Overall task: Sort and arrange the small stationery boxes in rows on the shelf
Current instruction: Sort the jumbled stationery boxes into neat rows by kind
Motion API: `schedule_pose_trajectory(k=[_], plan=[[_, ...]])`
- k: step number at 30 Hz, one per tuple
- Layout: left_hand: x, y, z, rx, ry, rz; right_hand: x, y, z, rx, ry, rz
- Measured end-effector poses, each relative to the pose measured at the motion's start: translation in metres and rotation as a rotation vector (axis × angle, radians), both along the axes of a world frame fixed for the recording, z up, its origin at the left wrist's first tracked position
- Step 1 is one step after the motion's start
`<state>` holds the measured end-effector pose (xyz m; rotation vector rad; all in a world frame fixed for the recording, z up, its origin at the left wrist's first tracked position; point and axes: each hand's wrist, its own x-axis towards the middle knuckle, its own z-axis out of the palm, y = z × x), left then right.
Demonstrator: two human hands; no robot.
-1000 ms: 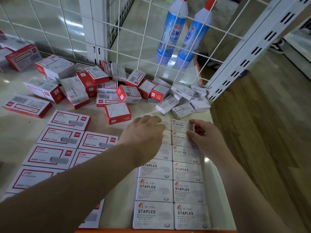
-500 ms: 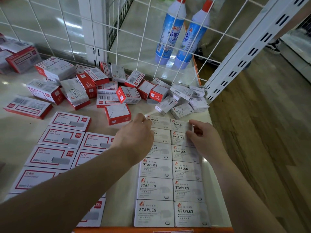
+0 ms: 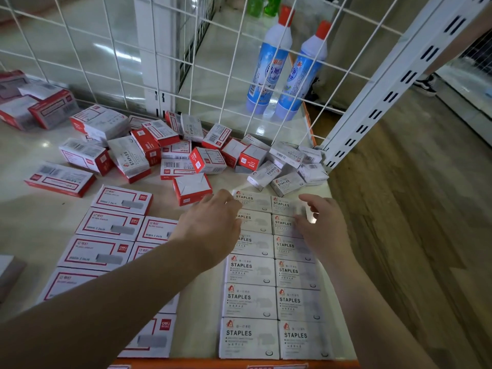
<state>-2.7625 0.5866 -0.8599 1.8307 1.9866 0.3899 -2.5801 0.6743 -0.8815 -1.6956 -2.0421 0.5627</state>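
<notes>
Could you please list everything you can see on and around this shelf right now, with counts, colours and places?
White STAPLES boxes: twelve, white-grey, two neat columns at the shelf's right front.
Red-framed boxes: at least eight, white with red borders, flat in rows at left front.
Unsorted boxes: many, red and white, heaped along the back.
Spray bottles: two, blue-white with red caps, behind the wire grid.
Shelf: one, cream.
Upright post: one, white, slotted, right.
Left hand: open, beside the columns' far end.
Right hand: open, over the right column.
</notes>
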Motion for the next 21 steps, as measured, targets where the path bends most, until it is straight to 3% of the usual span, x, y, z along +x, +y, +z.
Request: schedule_pose_trajectory(k=[4, 16, 21], plan=[[-0.008, -0.002, 0.002, -0.006, 0.035, -0.02, -0.007, -0.001, 0.002, 0.045, 0.018, 0.01], [0.019, 0.025, -0.013, -0.032, 0.109, -0.332, 0.003, 0.026, -0.002, -0.002, 0.006, -0.087], [0.036, 0.036, -0.014, -0.006, 0.079, -0.305, 0.01, 0.038, -0.005, 0.037, 0.025, -0.067]])
